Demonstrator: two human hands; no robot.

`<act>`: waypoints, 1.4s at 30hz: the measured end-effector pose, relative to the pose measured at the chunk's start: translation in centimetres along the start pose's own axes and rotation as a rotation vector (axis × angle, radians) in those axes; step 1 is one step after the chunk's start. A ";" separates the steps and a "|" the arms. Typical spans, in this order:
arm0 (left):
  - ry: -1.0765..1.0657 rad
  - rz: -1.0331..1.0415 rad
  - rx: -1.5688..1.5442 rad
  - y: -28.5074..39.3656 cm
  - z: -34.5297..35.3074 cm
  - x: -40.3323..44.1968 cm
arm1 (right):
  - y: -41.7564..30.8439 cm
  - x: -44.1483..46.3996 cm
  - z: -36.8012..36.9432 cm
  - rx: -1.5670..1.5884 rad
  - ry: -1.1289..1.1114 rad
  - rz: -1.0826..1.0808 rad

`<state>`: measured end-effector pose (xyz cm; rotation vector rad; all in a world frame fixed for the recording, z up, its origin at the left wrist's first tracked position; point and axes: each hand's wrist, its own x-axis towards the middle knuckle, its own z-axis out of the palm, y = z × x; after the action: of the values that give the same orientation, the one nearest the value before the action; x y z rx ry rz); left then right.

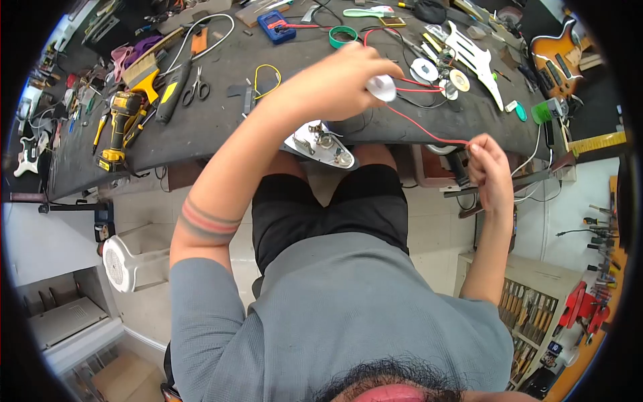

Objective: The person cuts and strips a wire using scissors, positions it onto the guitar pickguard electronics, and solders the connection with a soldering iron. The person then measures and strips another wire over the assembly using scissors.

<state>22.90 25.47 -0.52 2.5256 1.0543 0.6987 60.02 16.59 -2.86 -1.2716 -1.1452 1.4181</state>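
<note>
Two-handed hold on a spool and its wire, seen from above. At the upper centre of the frame, my left hand [349, 77] grips a small white disc-faced spool [382, 88], the fingers curled round its far side and partly hiding it. The spool's round face is turned toward the camera and the right of the frame.

A thin, red, plastic-coated wire [436, 139] extends from the spool toward the lower right, sagging slightly and levelling out near its right end. There my right hand [490, 166], right of centre, pinches it between thumb and fingertip, the other fingers folded in.

Below my left hand, at the near edge of the dark grey bench [207, 124], is a white teardrop-shaped plate carrying metal parts [320, 145]; its long axis slants from upper left to lower right, the narrower end at lower right. At upper right, a long, white, cut-out flat plate [473, 63] also slopes down to the right, just beyond several white-flanged spools [423, 70]. At upper left, a yellow-and-black cordless drill [121, 127] has its battery end toward the bottom of the frame.
</note>
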 end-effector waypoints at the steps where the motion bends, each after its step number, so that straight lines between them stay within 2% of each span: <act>1: -0.052 0.065 0.033 -1.1 1.7 1.6 | 0.6 -0.9 -0.2 -0.009 0.048 0.014; 4: -0.141 0.202 0.099 -1.9 3.5 4.6 | 3.6 -2.0 -1.6 0.054 0.076 0.008; 7: -0.123 0.166 0.099 -1.6 3.2 5.1 | 6.9 -1.8 -0.2 0.084 0.108 -0.047; 9: -0.039 0.190 0.115 -2.1 2.0 4.4 | 7.0 -1.8 0.2 0.111 0.079 -0.034; 12: 0.127 0.195 0.055 -2.0 -1.3 2.2 | 3.4 -0.4 1.6 0.096 -0.004 -0.051; 16: 0.302 0.018 0.073 -7.2 -6.9 -3.0 | -1.6 4.3 6.8 -0.108 -0.103 -0.264; 18: 0.356 -0.223 -0.031 -10.5 -8.8 -6.3 | -4.1 7.0 11.0 -0.268 -0.160 -0.291; 20: 0.400 -0.317 -0.033 -12.9 -10.4 -9.3 | -4.5 11.8 15.2 -0.326 -0.330 -0.400; 22: 0.417 -0.456 0.036 -14.7 -11.3 -11.6 | -5.3 16.0 19.9 -0.388 -0.425 -0.346; 24: 0.433 -0.552 0.095 -16.6 -11.5 -13.0 | -4.6 20.3 23.9 -0.441 -0.494 -0.429; 26: 0.451 -0.607 0.138 -18.6 -11.0 -14.0 | -4.5 23.2 26.4 -0.557 -0.463 -0.455; 30: 0.399 -0.409 0.435 -21.3 -10.1 -14.3 | -4.5 25.5 27.9 -0.650 -0.455 -0.400; 31: 0.314 -0.413 0.486 -21.6 -10.1 -14.5 | -4.9 25.3 27.8 -0.638 -0.465 -0.325; 34: 0.407 -0.246 0.598 -20.3 -10.1 -16.1 | -3.5 26.4 26.9 -0.522 -0.517 -0.252; 36: 0.514 -0.439 0.619 -17.5 -10.5 -17.6 | -3.4 26.0 26.3 -0.443 -0.554 -0.226; 38: 0.405 -0.730 0.578 -16.2 -10.1 -18.9 | -2.9 25.8 25.7 -0.369 -0.586 -0.183; 42: 0.172 -0.905 0.649 -16.8 -10.1 -19.3 | -2.6 25.3 25.7 -0.275 -0.618 -0.116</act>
<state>-3.98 23.81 -5.94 2.0203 2.5499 0.3192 32.50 39.98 -3.59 -0.9385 -1.8478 1.6594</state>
